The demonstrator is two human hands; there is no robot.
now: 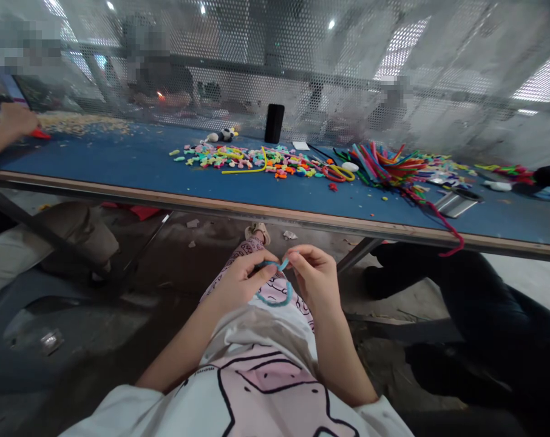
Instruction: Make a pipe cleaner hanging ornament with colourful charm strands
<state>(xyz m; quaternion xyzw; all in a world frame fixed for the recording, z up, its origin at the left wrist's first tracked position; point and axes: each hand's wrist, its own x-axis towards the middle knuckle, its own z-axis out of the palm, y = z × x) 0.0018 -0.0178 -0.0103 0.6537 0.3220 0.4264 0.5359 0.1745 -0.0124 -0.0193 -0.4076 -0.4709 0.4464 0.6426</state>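
Note:
A light blue pipe cleaner (274, 303) is bent into a loop over my lap, its end twisted or crossed near my fingertips. My left hand (244, 276) is closed, pinching one part of it between thumb and fingers. On the right, the thumb and index finger of my right hand (315, 273) grip the short end sticking up from the crossing. Both hands are close together in front of the table's edge. Part of the blue strand is hidden behind my left fingers.
On the blue table (133, 164) lie a pile of small colourful twisted pieces (243, 158), a bundle of coloured pipe cleaners (388, 164), a metal tin (458, 203) and a black upright object (274, 124). Another person's hand (19, 119) is at far left; a dark-trousered leg (475, 297) is at right.

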